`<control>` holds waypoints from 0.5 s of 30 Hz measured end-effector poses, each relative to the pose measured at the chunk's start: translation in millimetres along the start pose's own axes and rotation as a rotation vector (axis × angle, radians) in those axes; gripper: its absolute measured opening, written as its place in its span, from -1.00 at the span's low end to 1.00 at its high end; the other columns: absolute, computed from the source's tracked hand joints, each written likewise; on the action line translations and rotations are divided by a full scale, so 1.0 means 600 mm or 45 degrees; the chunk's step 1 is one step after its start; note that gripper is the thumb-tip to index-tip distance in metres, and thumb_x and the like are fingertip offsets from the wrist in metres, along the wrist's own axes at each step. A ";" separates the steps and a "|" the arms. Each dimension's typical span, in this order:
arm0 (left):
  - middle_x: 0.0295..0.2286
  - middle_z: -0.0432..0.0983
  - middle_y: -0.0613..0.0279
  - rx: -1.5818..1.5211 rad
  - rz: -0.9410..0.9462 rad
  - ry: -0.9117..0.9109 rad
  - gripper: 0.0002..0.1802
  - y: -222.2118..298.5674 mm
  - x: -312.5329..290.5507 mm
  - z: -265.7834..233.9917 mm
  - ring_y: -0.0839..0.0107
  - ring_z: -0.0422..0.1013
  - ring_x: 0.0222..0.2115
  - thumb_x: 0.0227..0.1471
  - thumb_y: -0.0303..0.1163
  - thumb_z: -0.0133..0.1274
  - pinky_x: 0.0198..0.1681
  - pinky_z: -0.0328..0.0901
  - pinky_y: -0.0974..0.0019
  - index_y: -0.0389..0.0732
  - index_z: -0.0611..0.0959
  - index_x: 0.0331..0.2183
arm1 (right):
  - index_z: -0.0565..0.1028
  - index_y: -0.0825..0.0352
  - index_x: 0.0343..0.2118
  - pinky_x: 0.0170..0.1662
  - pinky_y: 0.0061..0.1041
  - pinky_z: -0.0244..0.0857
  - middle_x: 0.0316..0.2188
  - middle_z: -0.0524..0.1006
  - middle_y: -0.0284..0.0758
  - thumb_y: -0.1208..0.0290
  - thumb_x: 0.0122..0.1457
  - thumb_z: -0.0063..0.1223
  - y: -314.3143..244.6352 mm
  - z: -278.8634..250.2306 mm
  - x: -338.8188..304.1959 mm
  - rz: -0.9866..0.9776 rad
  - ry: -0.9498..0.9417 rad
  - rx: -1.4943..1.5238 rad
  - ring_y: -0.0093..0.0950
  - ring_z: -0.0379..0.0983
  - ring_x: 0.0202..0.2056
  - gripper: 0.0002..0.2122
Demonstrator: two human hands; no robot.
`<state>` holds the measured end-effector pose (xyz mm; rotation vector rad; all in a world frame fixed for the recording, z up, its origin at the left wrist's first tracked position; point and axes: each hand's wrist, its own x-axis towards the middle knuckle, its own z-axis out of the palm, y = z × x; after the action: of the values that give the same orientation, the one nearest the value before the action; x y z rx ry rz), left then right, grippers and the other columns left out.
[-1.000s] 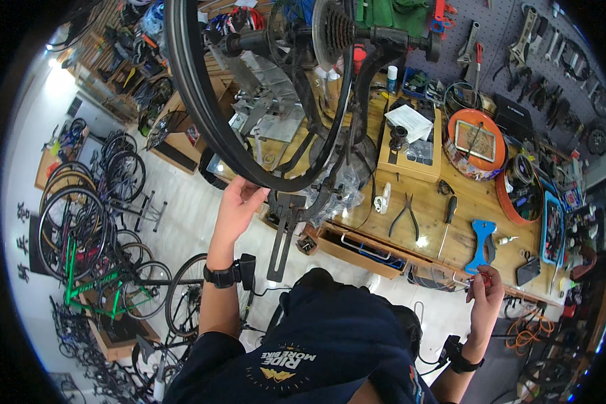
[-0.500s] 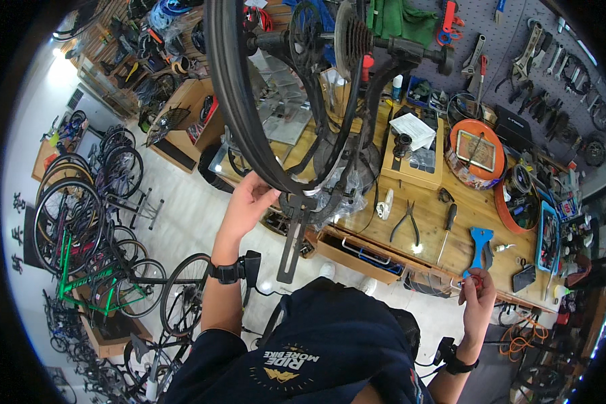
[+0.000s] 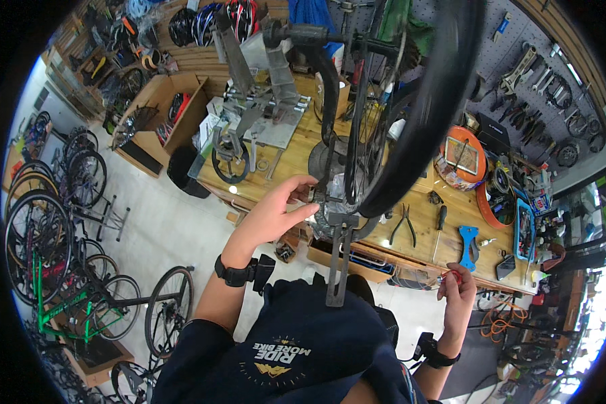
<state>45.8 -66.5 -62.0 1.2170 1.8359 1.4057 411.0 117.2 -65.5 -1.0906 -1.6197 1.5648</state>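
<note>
A bicycle wheel (image 3: 424,128) with a black rim stands upright in a truing stand (image 3: 328,91), close in front of me; its rim looks smeared. A slotted metal bar (image 3: 339,266) sticks out from the stand toward me. Left of the wheel's lower part, my left hand (image 3: 283,210) has thumb and fingers closed round a small knob (image 3: 313,193) on the stand. My right hand (image 3: 456,288) is off the bench's front edge at the right, pinching a small round red spoke wrench (image 3: 454,276), mostly covered by the fingers.
On the wooden bench (image 3: 421,236) lie black-handled pliers (image 3: 403,223), a screwdriver (image 3: 442,217) and a blue tool (image 3: 468,246). An orange round tub (image 3: 459,178) stands farther back. A metal fixture (image 3: 269,121) occupies the left end. Bicycles (image 3: 74,303) stand at the left; an open drawer (image 3: 350,262) juts below.
My left hand has moved from the rim's lower edge to the knob on the stand. The wheel appears farther right as the view shifts. My right hand keeps the red wrench.
</note>
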 end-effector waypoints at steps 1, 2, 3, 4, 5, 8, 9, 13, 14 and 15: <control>-0.23 0.43 0.24 -0.038 0.000 -0.010 -0.53 0.000 0.001 -0.001 0.45 0.37 -0.20 0.06 -0.42 0.17 -0.08 0.29 0.38 -0.28 0.45 0.01 | 0.41 0.48 -0.11 -0.53 -0.69 0.18 -0.51 0.42 -0.42 0.53 0.25 -0.03 0.004 0.008 -0.003 0.001 0.006 0.011 -0.67 0.29 -0.58 -0.80; -0.24 0.43 0.24 -0.076 0.000 -0.020 -0.53 -0.002 0.002 -0.001 0.45 0.37 -0.21 0.06 -0.41 0.17 -0.08 0.29 0.38 -0.28 0.45 0.01 | 0.42 0.48 -0.11 -0.53 -0.69 0.16 -0.51 0.42 -0.42 0.52 0.25 -0.03 0.004 0.016 -0.005 0.010 -0.006 0.013 -0.67 0.28 -0.58 -0.81; -0.25 0.43 0.25 -0.115 0.000 -0.029 -0.52 -0.006 0.002 -0.003 0.45 0.37 -0.21 0.06 -0.41 0.18 -0.08 0.29 0.38 -0.28 0.45 0.01 | 0.42 0.48 -0.12 -0.53 -0.70 0.16 -0.52 0.42 -0.42 0.52 0.25 -0.03 -0.002 0.023 -0.006 0.015 -0.012 -0.023 -0.67 0.28 -0.58 -0.81; -0.26 0.42 0.24 -0.114 0.010 -0.018 -0.51 -0.014 0.000 -0.002 0.45 0.37 -0.21 0.05 -0.41 0.18 -0.08 0.29 0.38 -0.27 0.44 0.01 | 0.42 0.48 -0.12 -0.53 -0.70 0.16 -0.53 0.42 -0.42 0.51 0.26 -0.03 -0.006 0.031 -0.004 0.020 -0.017 -0.050 -0.67 0.28 -0.59 -0.81; -0.26 0.42 0.24 -0.120 0.014 -0.032 -0.51 -0.015 -0.001 -0.004 0.45 0.37 -0.21 0.05 -0.40 0.18 -0.08 0.29 0.37 -0.26 0.44 0.02 | 0.42 0.48 -0.12 -0.53 -0.70 0.15 -0.53 0.42 -0.42 0.51 0.26 -0.03 -0.011 0.038 -0.003 0.025 -0.021 -0.077 -0.67 0.28 -0.59 -0.81; -0.25 0.42 0.23 -0.133 0.045 -0.069 -0.50 -0.015 0.004 -0.010 0.44 0.37 -0.21 0.06 -0.40 0.17 -0.08 0.28 0.36 -0.25 0.42 0.03 | 0.43 0.46 -0.15 -0.53 -0.70 0.17 -0.56 0.40 -0.44 0.48 0.27 -0.03 -0.023 0.053 0.004 -0.001 -0.038 -0.131 -0.69 0.27 -0.60 -0.82; -0.25 0.42 0.23 -0.137 0.065 -0.076 -0.49 -0.016 0.006 -0.011 0.44 0.37 -0.21 0.06 -0.40 0.17 -0.08 0.28 0.36 -0.25 0.42 0.04 | 0.44 0.45 -0.15 -0.54 -0.70 0.18 -0.57 0.40 -0.44 0.47 0.27 -0.04 -0.027 0.057 0.007 -0.010 -0.043 -0.149 -0.69 0.27 -0.61 -0.82; -0.26 0.43 0.24 -0.145 0.077 -0.105 -0.48 -0.023 0.009 -0.017 0.44 0.37 -0.21 0.06 -0.39 0.17 -0.07 0.28 0.36 -0.24 0.41 0.05 | 0.42 0.46 -0.15 -0.52 -0.69 0.18 -0.57 0.42 -0.41 0.47 0.26 -0.03 -0.018 0.079 0.012 0.008 -0.071 -0.098 -0.66 0.30 -0.60 -0.82; -0.26 0.44 0.25 -0.154 0.068 -0.112 -0.48 -0.023 0.009 -0.016 0.44 0.37 -0.22 0.06 -0.40 0.17 -0.07 0.28 0.36 -0.24 0.42 0.05 | 0.42 0.46 -0.16 -0.52 -0.68 0.19 -0.57 0.42 -0.41 0.47 0.27 -0.03 -0.017 0.083 0.013 0.018 -0.077 -0.093 -0.66 0.30 -0.60 -0.82; -0.26 0.44 0.25 -0.157 0.058 -0.115 -0.48 -0.022 0.008 -0.017 0.44 0.37 -0.22 0.06 -0.40 0.17 -0.07 0.28 0.36 -0.23 0.42 0.05 | 0.42 0.47 -0.16 -0.52 -0.68 0.19 -0.57 0.42 -0.41 0.47 0.27 -0.04 -0.016 0.090 0.016 0.025 -0.088 -0.085 -0.66 0.30 -0.60 -0.83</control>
<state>30.5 -67.8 -70.7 1.2461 1.6456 1.4418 357.8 100.6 -62.5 -1.1014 -1.7229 1.5871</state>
